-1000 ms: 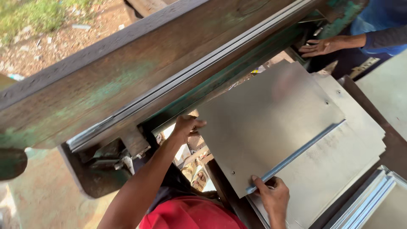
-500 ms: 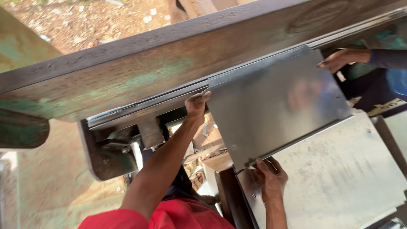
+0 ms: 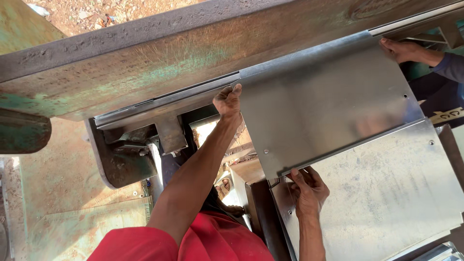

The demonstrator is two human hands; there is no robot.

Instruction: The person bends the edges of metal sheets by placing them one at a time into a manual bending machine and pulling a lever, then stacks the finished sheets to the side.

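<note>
A shiny metal sheet (image 3: 328, 106) is tilted up against the long rusty green beam of a bending machine (image 3: 159, 63). My left hand (image 3: 228, 100) grips the sheet's upper left corner, right under the beam. My right hand (image 3: 308, 189) holds its lower left edge near the bottom corner. Another person's hand (image 3: 401, 50) holds the sheet's far upper right corner. My red shirt (image 3: 212, 241) shows at the bottom.
A stack of flat metal sheets (image 3: 386, 193) lies below and to the right of the held one. The machine's dark frame and bracket (image 3: 130, 154) stand at the left. Dirt ground (image 3: 121, 9) shows beyond the beam at the top.
The sheet has swung up from lying flat on the stack to leaning against the beam. Both my hands rose with it, and the other person's hand followed its far corner.
</note>
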